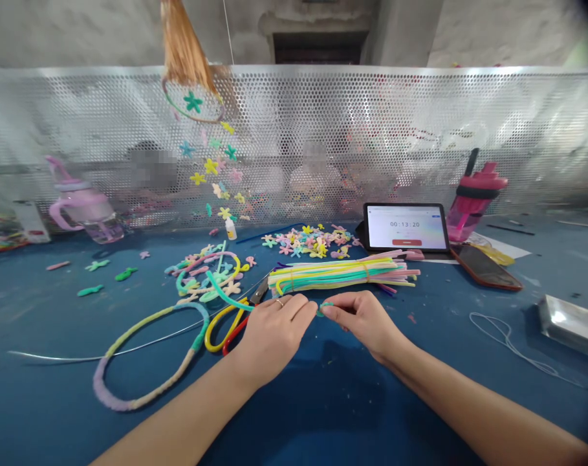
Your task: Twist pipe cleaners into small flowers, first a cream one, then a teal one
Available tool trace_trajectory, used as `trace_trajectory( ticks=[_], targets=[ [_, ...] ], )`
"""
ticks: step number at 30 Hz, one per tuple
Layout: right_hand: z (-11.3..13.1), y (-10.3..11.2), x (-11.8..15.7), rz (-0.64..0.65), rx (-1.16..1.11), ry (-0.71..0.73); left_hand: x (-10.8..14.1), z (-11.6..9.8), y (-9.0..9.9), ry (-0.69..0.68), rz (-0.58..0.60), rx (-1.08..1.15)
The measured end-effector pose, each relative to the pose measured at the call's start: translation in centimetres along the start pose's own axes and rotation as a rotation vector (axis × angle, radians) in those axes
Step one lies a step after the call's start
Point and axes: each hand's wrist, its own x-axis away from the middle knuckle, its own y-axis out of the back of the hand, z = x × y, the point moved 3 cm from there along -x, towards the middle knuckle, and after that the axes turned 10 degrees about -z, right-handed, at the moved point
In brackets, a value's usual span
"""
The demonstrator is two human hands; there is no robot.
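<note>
My left hand (277, 330) is closed around a teal pipe cleaner (226, 296), whose long tail sticks out to the left. Its other end shows between my two hands, with a small bend in it. My right hand (364, 320) pinches that bent end between thumb and forefinger. Just behind the hands lies a banded bundle of pastel pipe cleaners (342, 274). Scissors (226, 325) with yellow and red handles lie left of my left hand, partly covered by it. Further left rests a fuzzy multicoloured hoop (116, 402).
Fuzzy flower shapes (313, 241) are heaped behind the bundle. A tablet (406, 226), a phone (486, 266), a pink bottle (471, 206), and a metal box (572, 323) stand or lie right. A lilac cup (87, 210) is at left. Flowers hang from a ring (196, 120) before a perforated screen.
</note>
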Motion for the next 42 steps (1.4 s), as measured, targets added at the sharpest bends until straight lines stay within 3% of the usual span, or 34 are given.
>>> trace_trajectory(
  ticks=[7, 12, 18, 32, 42],
  targets=[
    [0.31, 0.05, -0.06, 0.063, 0.056, -0.024, -0.03, -0.02, 0.14, -0.019, 0.048, -0.003],
    [0.46, 0.03, -0.04, 0.076, 0.054, -0.033, 0.17, 0.45, -0.23, 0.143, 0.015, 0.072],
    [0.45, 0.07, -0.07, 0.079, 0.035, -0.027, 0.13, 0.52, -0.64, 0.271, 0.074, 0.322],
    [0.06, -0.51, 0.46, 0.041, -0.081, -0.045, -0.07, 0.12, -0.30, 0.254, 0.046, 0.427],
    [-0.02, -0.28, 0.33, 0.008, -0.170, -0.072, 0.00, 0.00, -0.25, 0.449, 0.053, 0.536]
  ],
)
